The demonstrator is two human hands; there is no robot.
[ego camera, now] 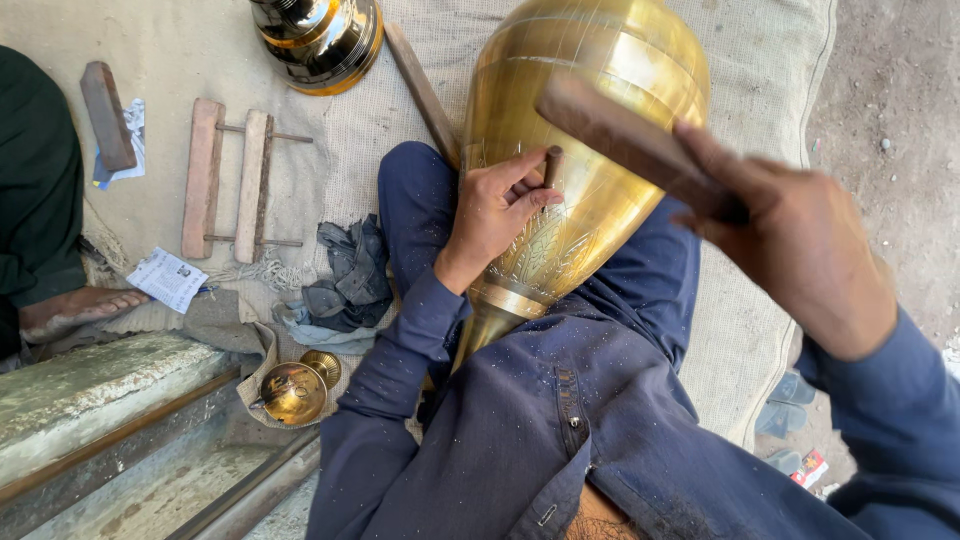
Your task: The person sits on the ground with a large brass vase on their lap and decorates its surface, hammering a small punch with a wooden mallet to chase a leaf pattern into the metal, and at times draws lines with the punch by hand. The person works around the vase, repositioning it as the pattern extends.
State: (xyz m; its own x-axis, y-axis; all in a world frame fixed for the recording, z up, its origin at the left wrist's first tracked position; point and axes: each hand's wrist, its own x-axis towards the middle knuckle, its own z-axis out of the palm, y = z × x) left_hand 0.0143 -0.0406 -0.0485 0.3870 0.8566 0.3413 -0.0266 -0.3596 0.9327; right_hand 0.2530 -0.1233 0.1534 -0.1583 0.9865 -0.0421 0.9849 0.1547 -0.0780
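Observation:
A large brass vase [585,110] lies tilted across my lap, its narrow neck toward my body, with engraved leaf patterns on its lower part. My left hand [490,215] rests on the vase and grips a short dark chisel [551,165], tip pressed to the metal. My right hand [800,245] is raised at the right and holds a wooden mallet block [625,140] above the chisel's head.
A second shiny brass vessel [318,38] stands at the top. A wooden frame [228,180], a wooden block [107,115], a grey rag [345,275] and a small brass bowl [293,392] lie on the mat to the left. Another person's foot [75,308] is at far left.

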